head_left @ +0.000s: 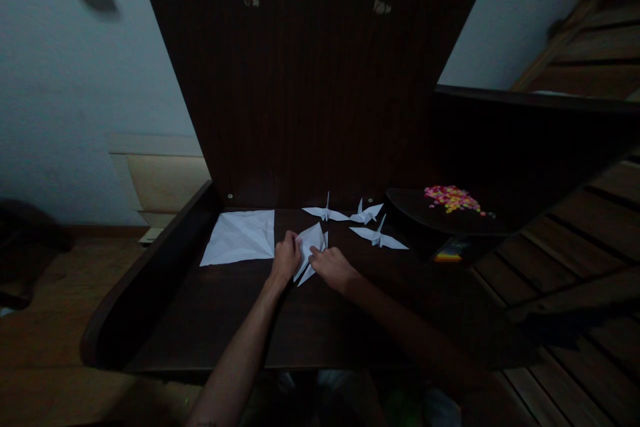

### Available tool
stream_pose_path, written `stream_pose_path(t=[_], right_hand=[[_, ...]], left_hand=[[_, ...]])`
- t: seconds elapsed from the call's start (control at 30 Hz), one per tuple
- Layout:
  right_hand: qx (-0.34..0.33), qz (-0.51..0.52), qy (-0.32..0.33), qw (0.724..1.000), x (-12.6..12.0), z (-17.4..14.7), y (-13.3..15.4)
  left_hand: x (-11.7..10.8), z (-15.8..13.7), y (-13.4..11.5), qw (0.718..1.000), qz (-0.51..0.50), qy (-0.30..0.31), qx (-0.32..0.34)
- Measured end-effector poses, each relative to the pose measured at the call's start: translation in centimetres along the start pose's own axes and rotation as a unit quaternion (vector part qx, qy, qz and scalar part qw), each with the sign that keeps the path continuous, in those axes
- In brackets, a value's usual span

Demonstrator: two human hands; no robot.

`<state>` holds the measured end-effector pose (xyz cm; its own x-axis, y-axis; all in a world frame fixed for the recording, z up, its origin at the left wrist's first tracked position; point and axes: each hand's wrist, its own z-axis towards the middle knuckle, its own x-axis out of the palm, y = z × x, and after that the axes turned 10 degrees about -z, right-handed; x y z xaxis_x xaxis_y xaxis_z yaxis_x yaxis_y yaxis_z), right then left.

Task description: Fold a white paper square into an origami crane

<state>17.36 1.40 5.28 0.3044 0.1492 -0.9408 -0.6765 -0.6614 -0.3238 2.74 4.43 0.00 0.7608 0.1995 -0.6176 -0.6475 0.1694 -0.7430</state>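
Note:
Both hands grip a partly folded piece of white origami paper (311,237) just above the dark desk (210,320). My left hand (287,256) pinches its left edge, and my right hand (334,267) pinches its right side with bent fingers. Two narrow points of the paper stick out toward me between the hands. A creased white sheet (240,237) lies flat to the left. Beyond the hands stand finished paper cranes: one at the back (327,213), a second crane (367,214) beside it, and a third crane (379,238) nearer on the right.
A raised corner shelf (410,203) on the right bears a heap of small pink and yellow pieces (453,199). Under it sits a dark item with a yellow-orange stripe (447,257). A raised side board (150,273) borders the desk's left, and a tall dark panel (320,93) its back.

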Motion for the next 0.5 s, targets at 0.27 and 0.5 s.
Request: stream_pose_path(t=[0.27, 0.5], right_hand=[[0.003, -0.028, -0.002, 1.0, -0.6, 0.3, 0.2], [0.018, -0.015, 0.002, 1.0, 0.2, 0.1, 0.1]], left_hand=[[0.2, 0.0, 0.3, 1.0, -0.01, 0.003, 0.005], [0.2, 0.2, 1.1, 1.0, -0.022, 0.004, 0.019]])
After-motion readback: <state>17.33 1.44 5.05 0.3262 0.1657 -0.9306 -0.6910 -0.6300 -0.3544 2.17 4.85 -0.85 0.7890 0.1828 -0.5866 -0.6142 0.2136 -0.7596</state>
